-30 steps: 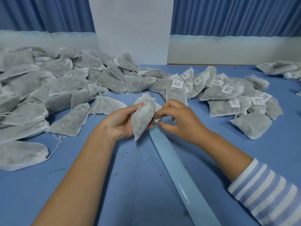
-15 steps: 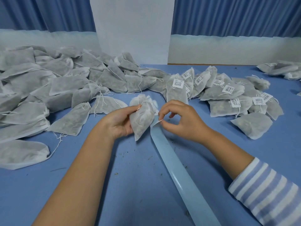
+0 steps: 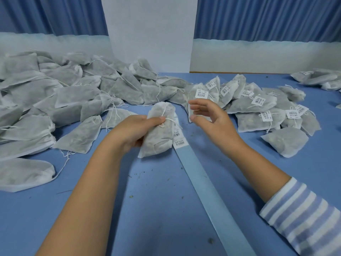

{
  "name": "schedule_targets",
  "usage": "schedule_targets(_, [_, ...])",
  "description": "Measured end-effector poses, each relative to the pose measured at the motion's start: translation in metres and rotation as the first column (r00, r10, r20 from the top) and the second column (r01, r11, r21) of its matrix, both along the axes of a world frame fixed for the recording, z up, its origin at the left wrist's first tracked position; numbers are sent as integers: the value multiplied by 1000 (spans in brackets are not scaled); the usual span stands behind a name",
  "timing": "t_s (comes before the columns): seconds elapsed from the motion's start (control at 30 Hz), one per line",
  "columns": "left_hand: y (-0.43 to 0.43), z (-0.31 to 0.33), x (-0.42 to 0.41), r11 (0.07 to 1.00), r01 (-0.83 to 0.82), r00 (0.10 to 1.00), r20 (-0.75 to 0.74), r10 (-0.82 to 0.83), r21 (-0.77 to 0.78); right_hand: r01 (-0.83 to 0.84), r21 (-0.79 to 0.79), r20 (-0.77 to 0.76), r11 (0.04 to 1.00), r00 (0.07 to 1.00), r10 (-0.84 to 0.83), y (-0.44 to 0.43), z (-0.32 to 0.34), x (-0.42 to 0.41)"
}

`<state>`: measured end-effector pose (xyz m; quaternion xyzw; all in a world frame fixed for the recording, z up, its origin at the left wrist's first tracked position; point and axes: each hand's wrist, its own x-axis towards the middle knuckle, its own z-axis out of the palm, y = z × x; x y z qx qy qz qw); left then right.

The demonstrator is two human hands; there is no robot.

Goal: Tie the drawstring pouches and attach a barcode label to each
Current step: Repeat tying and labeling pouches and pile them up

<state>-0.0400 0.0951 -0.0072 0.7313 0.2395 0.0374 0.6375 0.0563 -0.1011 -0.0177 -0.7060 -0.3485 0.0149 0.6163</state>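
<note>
My left hand grips a grey-white drawstring pouch at mid-table, thumb pressed on its knotted white string near the neck. My right hand hovers just to the right of the pouch, fingers loosely curved and holding nothing. A pale blue backing strip runs from under the pouch toward the near right, with barcode labels at its far end beside the pouch.
A big heap of unlabelled pouches covers the left side of the blue table. Labelled pouches lie piled at the right, and a few more pouches at the far right edge. A white pillar stands behind.
My right hand let go of the string and drew back to the right, opening. The left hand tilted the pouch, so its tied neck and the labels beside it now show.
</note>
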Motion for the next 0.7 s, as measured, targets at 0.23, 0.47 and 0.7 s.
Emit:
schedule_targets(0.23, [-15,-2,-3,960,248,968,-56,-243,131,-178,38,-117,983,977,181,5,-7,-5])
schedule_targets(0.47, [-6,-5,-1,975,221,975,-24,-220,23,-61,62,-188,996,980,72,5,-4,-4])
schedule_targets(0.7, [-1,-9,3,979,99,992,-94,-84,176,0,64,-154,998,988,10,4,6,-10])
